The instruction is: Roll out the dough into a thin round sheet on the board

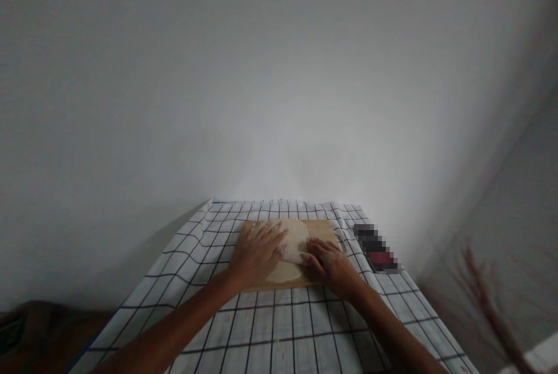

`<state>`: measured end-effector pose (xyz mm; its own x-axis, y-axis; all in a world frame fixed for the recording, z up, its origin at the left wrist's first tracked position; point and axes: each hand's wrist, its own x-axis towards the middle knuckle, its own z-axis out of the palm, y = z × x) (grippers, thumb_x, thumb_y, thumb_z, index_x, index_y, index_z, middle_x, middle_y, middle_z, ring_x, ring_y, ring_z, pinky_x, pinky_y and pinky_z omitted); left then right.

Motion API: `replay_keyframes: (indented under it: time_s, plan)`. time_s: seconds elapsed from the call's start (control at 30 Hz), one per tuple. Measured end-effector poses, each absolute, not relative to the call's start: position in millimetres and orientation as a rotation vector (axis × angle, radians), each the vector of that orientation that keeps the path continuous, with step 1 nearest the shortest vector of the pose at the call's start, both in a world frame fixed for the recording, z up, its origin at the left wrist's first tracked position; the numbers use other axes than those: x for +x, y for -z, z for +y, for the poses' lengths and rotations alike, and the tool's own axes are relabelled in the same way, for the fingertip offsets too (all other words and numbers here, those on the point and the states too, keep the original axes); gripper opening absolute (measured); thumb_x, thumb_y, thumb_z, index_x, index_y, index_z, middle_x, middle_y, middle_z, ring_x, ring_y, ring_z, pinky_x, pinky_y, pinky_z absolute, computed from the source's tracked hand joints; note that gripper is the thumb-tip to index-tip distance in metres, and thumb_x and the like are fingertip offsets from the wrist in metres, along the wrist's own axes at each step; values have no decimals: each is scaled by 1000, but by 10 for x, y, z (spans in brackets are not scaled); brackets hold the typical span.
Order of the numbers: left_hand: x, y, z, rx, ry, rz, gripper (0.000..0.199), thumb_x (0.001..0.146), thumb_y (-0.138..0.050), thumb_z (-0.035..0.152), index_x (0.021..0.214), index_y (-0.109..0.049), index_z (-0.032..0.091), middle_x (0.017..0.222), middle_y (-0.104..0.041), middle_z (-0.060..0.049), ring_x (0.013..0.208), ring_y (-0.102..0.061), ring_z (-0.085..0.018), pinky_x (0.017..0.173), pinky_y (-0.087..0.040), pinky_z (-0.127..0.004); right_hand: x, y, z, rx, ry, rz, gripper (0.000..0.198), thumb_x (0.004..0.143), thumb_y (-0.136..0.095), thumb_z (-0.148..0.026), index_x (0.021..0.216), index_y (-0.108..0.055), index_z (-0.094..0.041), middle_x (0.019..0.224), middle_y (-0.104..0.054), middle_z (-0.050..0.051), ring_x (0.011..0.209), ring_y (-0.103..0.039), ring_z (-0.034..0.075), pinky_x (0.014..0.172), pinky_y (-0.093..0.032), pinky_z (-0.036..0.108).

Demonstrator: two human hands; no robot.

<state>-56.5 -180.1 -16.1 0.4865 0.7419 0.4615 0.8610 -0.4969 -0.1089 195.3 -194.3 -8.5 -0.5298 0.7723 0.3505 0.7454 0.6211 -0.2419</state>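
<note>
A pale, flattened sheet of dough (293,238) lies on a wooden board (321,226). Resting on the left part of the dough is my left hand (263,251), palm down with its fingers spread. My right hand (328,258) is at the dough's right edge, its fingers bent and its thumb stretched towards the dough. A raised fold of dough runs to that thumb, and the edge appears pinched there. Whitish dough or flour sticks to the fingers of both hands. My hands hide parts of the dough.
A white cloth with dark grid lines (274,327) covers the table. On its right edge lies a dark and red object, blurred by pixelation (377,249). A plain wall (279,83) stands behind the table. Dry-looking branches (479,287) rise at the right.
</note>
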Motion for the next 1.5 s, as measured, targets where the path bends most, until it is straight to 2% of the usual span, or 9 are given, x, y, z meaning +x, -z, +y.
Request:
replay_keyframes:
  time_s: [0.13, 0.2, 0.33, 0.47, 0.53, 0.7, 1.07, 1.23, 1.5]
  plan:
    - [-402, 110, -1329, -2455, 497, -1408, 45, 102, -32, 37, 142, -48, 26, 149, -49, -7, 141, -38, -29, 116, -21, -56, 1968, 193, -1833, -1167, -171, -2311, 37, 103, -38, -41, 127, -62, -27, 140, -57, 5, 136, -46, 20, 116, -34, 41]
    - [-279, 67, -1065, -2537, 497, -1477, 44, 103, -30, 38, 137, -53, 24, 142, -56, -8, 136, -44, -27, 115, -26, -51, 1987, 242, -1801, -1149, -200, -2257, 40, 101, -43, -40, 134, -58, -24, 141, -56, 7, 136, -45, 22, 115, -35, 42]
    - [15, -44, -551, -2720, 428, -1616, 54, 102, -23, 50, 107, -70, 22, 109, -73, -10, 106, -65, -23, 95, -45, -37, 2029, 279, -1783, -1103, -236, -2238, 43, 98, -48, -33, 139, -53, -22, 143, -54, 9, 138, -43, 24, 116, -34, 45]
    - [327, -79, -151, -2813, 395, -1633, 71, 100, -16, 58, 79, -73, 22, 82, -74, -8, 85, -69, -21, 82, -47, -31, 2103, 287, -1773, -1174, -264, -2169, 43, 97, -49, -31, 139, -53, -23, 143, -53, 7, 134, -46, 24, 115, -37, 46]
    - [476, -64, -3, -2841, 396, -1644, 72, 99, -18, 60, 74, -73, 21, 77, -74, -8, 81, -69, -21, 81, -46, -30, 2161, 299, -1752, -1198, -267, -2154, 41, 97, -49, -31, 136, -54, -23, 141, -55, 7, 134, -47, 25, 115, -37, 47]
    - [770, -15, 272, -2873, 446, -1692, 76, 98, -15, 61, 76, -74, 19, 77, -74, -8, 76, -69, -21, 79, -46, -31, 2299, 354, -1670, -1262, -275, -2090, 35, 99, -46, -32, 131, -57, -23, 137, -58, 8, 131, -50, 26, 111, -43, 47]
    - [997, -17, 495, -2911, 500, -1645, 77, 97, -15, 61, 73, -73, 18, 65, -71, -6, 62, -66, -19, 67, -45, -29, 2383, 467, -1524, -1352, -226, -1944, 36, 102, -39, -28, 132, -58, -24, 136, -60, 7, 129, -52, 25, 109, -44, 45]
    - [876, -28, 287, -2825, 483, -1636, 69, 98, -21, 60, 77, -73, 19, 75, -74, -8, 75, -69, -21, 74, -46, -29, 2352, 388, -1561, -1288, -257, -1972, 36, 102, -41, -35, 128, -62, -23, 132, -62, 8, 127, -54, 24, 110, -43, 43]
    - [528, -77, -215, -2600, 546, -1579, 44, 103, -28, 40, 109, -66, 19, 109, -70, -12, 108, -63, -22, 94, -44, -35, 2340, 404, -1559, -1177, -271, -2030, 37, 101, -42, -40, 124, -67, -25, 132, -62, 8, 130, -52, 23, 111, -40, 43]
